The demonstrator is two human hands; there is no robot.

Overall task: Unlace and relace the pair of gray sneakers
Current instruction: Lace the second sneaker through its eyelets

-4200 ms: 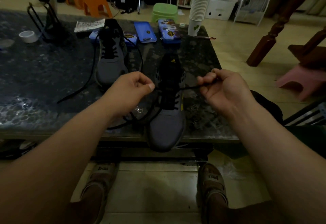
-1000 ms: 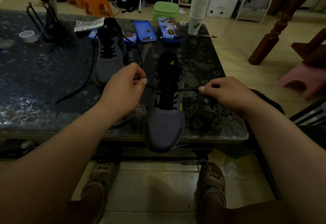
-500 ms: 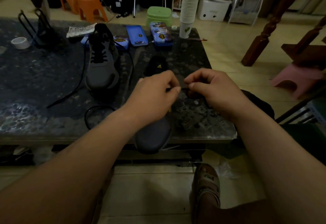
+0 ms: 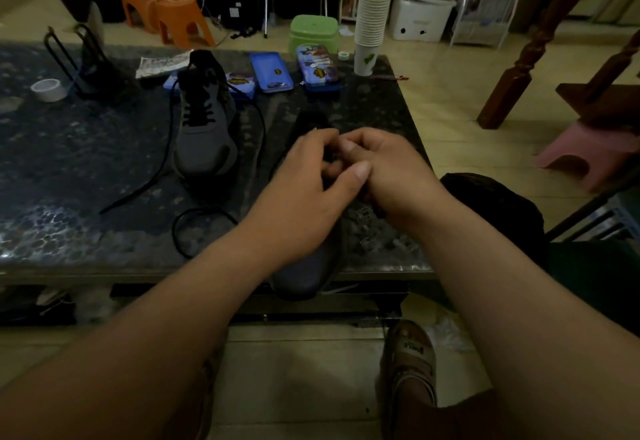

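Left grip (image 4: 304, 176) and right grip (image 4: 391, 169) meet above near sneaker (image 4: 308, 273); cups (image 4: 372, 20) nest stacked.

On the table (image 4: 69, 162), the near sneaker (image 4: 304, 273) lies at the front edge, toe overhanging, beneath the left hand (image 4: 304, 183) and right hand (image 4: 391, 169), which touch. The far sneaker (image 4: 206, 128) sits behind it to the left; stacked paper cups (image 4: 371, 27) stand at the back right corner.
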